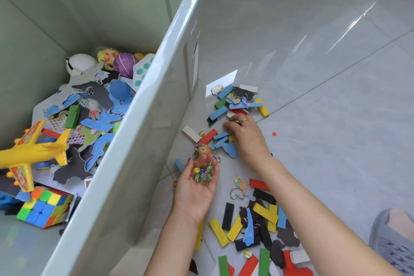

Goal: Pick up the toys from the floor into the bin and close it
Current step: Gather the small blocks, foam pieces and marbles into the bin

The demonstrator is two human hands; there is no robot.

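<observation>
Many blocks [264, 219] scattered beside bin [143, 105].

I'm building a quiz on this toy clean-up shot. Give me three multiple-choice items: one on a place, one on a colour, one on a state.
1. Where do the marbles lie?
A. in the left hand's palm
B. in the bin
C. on a shelf

2. What colour is the toy plane in the bin?
A. red
B. yellow
C. white

3. What is the right hand doing?
A. hanging idle
B. closing a lid
C. gathering flat pieces on the floor

Answers: 1 A, marbles rest in the upturned palm; 2 B, its body is yellow; 3 C, its fingers curl over the pieces.
</observation>
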